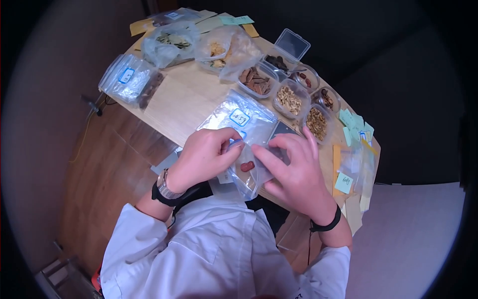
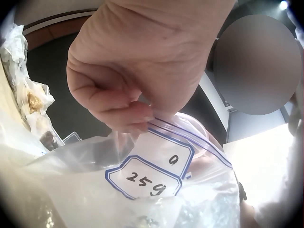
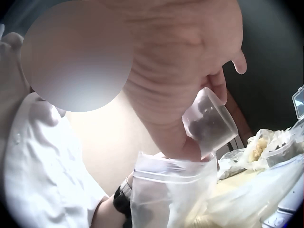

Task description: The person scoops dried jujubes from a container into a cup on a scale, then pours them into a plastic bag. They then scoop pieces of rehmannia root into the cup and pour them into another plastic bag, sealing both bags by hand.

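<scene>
The left hand (image 1: 206,154) (image 2: 137,61) pinches the zip edge of a clear plastic bag (image 1: 244,184) (image 3: 171,194). Reddish-brown pieces (image 1: 247,166) show through the bag in the head view. At the other side of the bag's mouth is the right hand (image 1: 298,172) (image 3: 185,61), its thumb at the zip edge. Its fingers curl round a small translucent cup (image 3: 213,126) with dark contents, tilted in the right wrist view. Below the left fingers, the left wrist view shows a blue-edged label (image 2: 142,179) reading 25g.
Beyond the hands lies a larger labelled bag (image 1: 226,112). Tubs of dried pieces (image 1: 290,99) stand at the back right, with open bags (image 1: 172,42) behind. More bags (image 1: 127,82) are at left; green notes (image 1: 343,183) and packets lie at right.
</scene>
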Motion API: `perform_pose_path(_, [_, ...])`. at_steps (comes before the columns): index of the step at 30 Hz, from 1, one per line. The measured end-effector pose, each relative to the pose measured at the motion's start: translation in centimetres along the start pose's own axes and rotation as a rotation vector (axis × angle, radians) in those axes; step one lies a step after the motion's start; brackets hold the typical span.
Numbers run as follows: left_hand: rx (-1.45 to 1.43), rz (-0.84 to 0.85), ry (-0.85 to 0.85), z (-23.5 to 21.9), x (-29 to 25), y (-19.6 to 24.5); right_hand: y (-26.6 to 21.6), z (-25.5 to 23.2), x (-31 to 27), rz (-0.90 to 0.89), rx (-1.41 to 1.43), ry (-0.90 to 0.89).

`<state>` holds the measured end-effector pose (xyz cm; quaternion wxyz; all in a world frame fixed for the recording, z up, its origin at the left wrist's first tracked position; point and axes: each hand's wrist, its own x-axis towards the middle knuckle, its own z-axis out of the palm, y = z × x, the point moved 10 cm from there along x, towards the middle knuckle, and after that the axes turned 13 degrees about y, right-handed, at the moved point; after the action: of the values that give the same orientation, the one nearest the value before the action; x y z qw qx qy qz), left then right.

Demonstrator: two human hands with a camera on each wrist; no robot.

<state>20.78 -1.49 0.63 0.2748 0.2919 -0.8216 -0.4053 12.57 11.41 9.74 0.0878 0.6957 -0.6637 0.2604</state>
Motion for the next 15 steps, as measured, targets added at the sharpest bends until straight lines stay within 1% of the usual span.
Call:
perform_pose_path(3, [-0.016,0.019,0.005,-0.1,0.1,0.0,-0.9,0.0,0.3,-0.079,-0.059,0.009])
perform_pose_path(7, [-0.033,-0.032,-0.009,-0.2,0.2,-0.2,-1.6,-0.1,0.0,-0.174,-0.103,0.083])
perform_pose_path(10, [-0.044,-0.038,-0.006,-0.2,0.2,-0.4,-2.3,-0.5,0.1,-0.202,-0.087,0.147])
perform_pose_path(13, [-0.049,-0.064,-0.009,-0.1,0.2,-0.7,-2.4,-0.5,0.0,-0.201,-0.114,0.127])
perform_pose_path(15, [-0.056,-0.067,-0.008,-0.4,0.1,-0.7,-1.7,-1.0,-0.3,-0.176,-0.091,0.158])
